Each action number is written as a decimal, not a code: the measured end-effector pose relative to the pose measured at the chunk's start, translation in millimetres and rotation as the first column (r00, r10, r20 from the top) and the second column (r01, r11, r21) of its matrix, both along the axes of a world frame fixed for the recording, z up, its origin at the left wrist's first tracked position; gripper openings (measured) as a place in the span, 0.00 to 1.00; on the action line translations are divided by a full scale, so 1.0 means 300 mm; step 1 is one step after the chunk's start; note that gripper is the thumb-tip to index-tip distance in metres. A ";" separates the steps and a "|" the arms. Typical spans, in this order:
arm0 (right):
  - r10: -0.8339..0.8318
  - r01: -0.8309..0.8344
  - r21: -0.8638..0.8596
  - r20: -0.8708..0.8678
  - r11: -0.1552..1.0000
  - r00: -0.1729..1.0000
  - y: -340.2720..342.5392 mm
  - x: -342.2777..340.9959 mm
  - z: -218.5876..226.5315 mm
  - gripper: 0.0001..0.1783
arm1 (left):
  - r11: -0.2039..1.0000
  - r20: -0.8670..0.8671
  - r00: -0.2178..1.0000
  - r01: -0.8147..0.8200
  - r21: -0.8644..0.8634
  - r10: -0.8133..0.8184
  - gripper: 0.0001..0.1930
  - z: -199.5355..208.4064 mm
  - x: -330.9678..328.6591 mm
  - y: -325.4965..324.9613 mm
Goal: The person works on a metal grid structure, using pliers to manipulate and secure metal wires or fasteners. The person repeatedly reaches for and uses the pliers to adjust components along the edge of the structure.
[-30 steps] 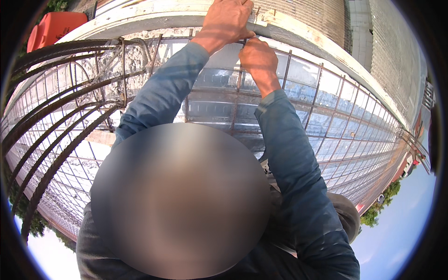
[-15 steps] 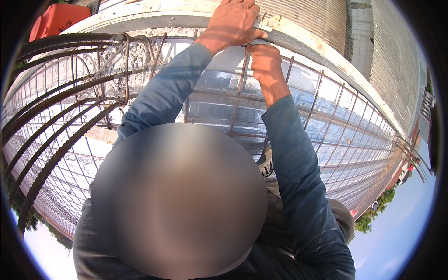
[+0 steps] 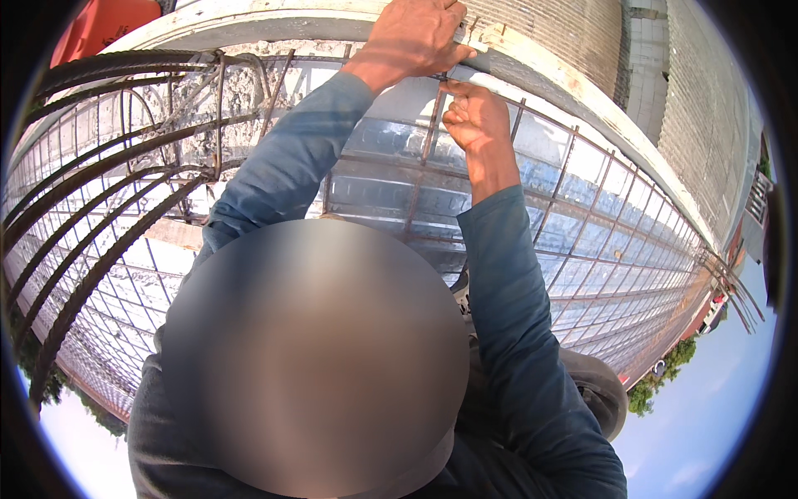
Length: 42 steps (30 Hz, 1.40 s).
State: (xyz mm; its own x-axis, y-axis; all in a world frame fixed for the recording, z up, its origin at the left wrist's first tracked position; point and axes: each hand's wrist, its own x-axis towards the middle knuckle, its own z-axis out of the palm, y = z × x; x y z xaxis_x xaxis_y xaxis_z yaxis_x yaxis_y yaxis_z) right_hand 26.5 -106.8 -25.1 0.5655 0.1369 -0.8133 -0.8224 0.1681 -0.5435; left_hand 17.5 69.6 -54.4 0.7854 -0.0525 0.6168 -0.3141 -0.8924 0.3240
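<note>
Open-air site: we see blue sky and green trees toward the right rim; beyond the work lies a pale ridged surface.
Red container: it shows at the upper left, partly cut by the rim; its inside is hidden, so we cannot tell what it contains.
Steel mesh: it spreads before us, below a pale long edge, with a shiny sheet behind its bars.
Thick ribbed bars: they curve at our left, near the mesh.
Left hand: it lies over the pale edge, the thumb pointing rightward; whether the fingers clamp something, we cannot tell.
Right hand: its fingers are curled at the top of the mesh, just below the left thumb; we cannot tell if they pinch anything.
</note>
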 end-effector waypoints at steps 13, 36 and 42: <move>0.263 -0.271 0.054 0.126 0.961 0.957 -0.113 0.038 -0.078 0.09 | 0.895 -0.057 0.954 -0.297 -0.333 0.296 0.13 0.097 -0.185 -0.122; 0.445 -0.364 -0.388 0.142 0.847 0.884 -0.095 -0.010 -0.127 0.18 | -0.069 -0.640 0.662 -0.714 -0.697 -0.389 0.15 -0.055 -0.220 -0.238; 0.619 -0.541 -0.483 0.003 0.689 0.785 -0.086 0.050 -0.135 0.19 | -0.007 -0.645 0.611 -0.729 -0.685 -0.459 0.17 -0.045 -0.226 -0.190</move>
